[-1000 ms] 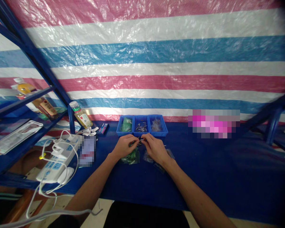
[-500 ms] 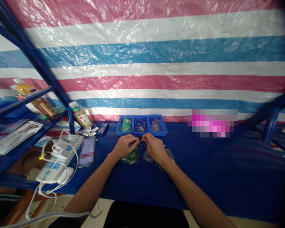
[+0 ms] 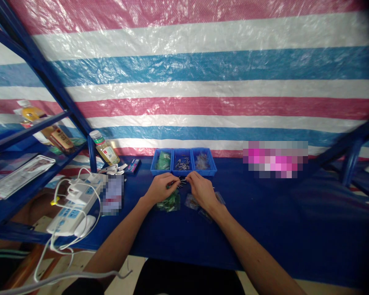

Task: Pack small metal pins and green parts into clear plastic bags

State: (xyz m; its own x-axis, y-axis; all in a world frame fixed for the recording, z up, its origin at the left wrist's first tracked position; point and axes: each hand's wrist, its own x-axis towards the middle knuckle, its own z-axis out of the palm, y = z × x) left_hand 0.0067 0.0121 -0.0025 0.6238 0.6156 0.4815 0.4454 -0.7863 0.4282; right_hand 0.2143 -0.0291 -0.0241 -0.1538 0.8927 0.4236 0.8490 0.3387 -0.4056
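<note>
My left hand [image 3: 164,188] is closed with thumb and fingertips together; a bit of something dark green shows under its fingers. Close beside it, my right hand [image 3: 203,189] pinches at the fingertips, but what it grips is too small to tell. Several thin dark and silvery pin-like pieces [image 3: 182,182] lie between the fingertips. Just beyond stands a blue three-part tray [image 3: 185,173]: green packets [image 3: 163,159] on the left, slim metal pieces [image 3: 182,162] in the middle, clear packets [image 3: 202,161] on the right. Below my left hand lie green packets [image 3: 171,202]; clear packets [image 3: 192,201] lie partly under my right wrist.
On the left a white power strip [image 3: 75,205] trails cables off the blue table [image 3: 184,241]. A bottle [image 3: 104,148], a small dark box [image 3: 133,166] and a blurred-out item [image 3: 113,194] stand or lie near it. Blue frame posts rise both sides; striped sheeting [image 3: 209,106] hangs behind.
My right hand's fingertips have shifted very slightly right, away from the left hand's. The left hand, tray and packets stay in place.
</note>
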